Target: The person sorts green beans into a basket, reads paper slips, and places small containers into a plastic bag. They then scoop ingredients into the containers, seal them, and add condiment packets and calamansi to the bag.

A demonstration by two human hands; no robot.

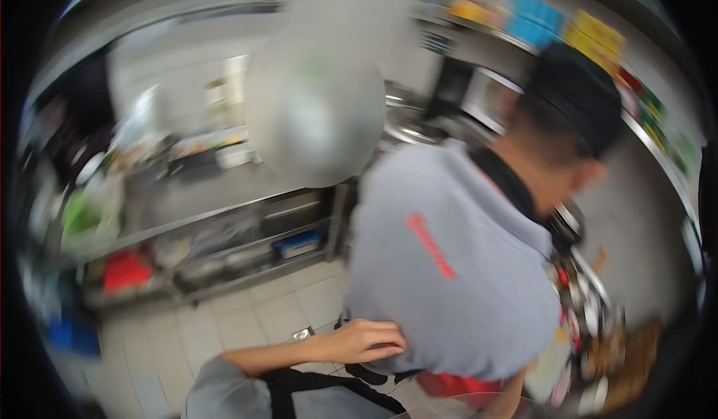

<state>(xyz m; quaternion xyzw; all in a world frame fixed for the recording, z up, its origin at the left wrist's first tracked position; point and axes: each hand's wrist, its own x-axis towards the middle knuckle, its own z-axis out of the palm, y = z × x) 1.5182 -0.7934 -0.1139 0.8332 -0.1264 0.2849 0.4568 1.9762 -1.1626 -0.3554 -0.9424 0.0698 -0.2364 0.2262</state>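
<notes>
From the bottom left my left forearm reaches right, out of a grey sleeve (217,390). My left hand (370,340) is at the lower back of a co-worker's grey shirt (456,269) and seems to touch it. Its fingers are loosely bent and partly apart, with nothing visible in them. My right hand is out of view. The co-worker wears a black cap (576,94) and is turned to the right. A bare forearm (512,396) beside the shirt seems to be the co-worker's. A faint, clear curved rim (464,398) crosses the bottom edge.
A large, blurred, rounded grey shape (318,120) hangs at upper centre. Left stands a steel counter (202,191) with lower shelves, a red item (127,271) and a green bag (82,213). A wall shelf holds blue boxes (535,21). Utensils (587,299) crowd the right counter. Floor tiles (247,322) show between.
</notes>
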